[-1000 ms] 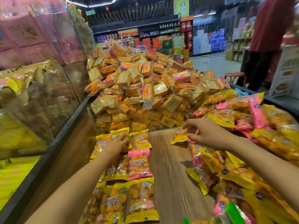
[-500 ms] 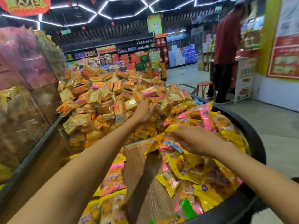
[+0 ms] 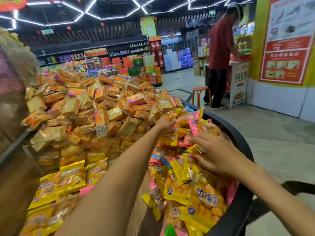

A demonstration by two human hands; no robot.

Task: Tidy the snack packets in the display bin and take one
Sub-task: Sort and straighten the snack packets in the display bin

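shop floor grey; left hand (image 3: 164, 124) grips packet, right hand (image 3: 215, 155) pinches packets in bin (image 3: 238, 140).

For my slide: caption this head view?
Both hands, left hand and right hand, reach into heaped snack packets.

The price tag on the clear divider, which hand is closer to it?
Left. The left hand reaches just right of the price tag; the right hand is farther right.

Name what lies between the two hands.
Head view: heaped yellow and pink packets fill the stretch between left hand and right hand; nothing bare.
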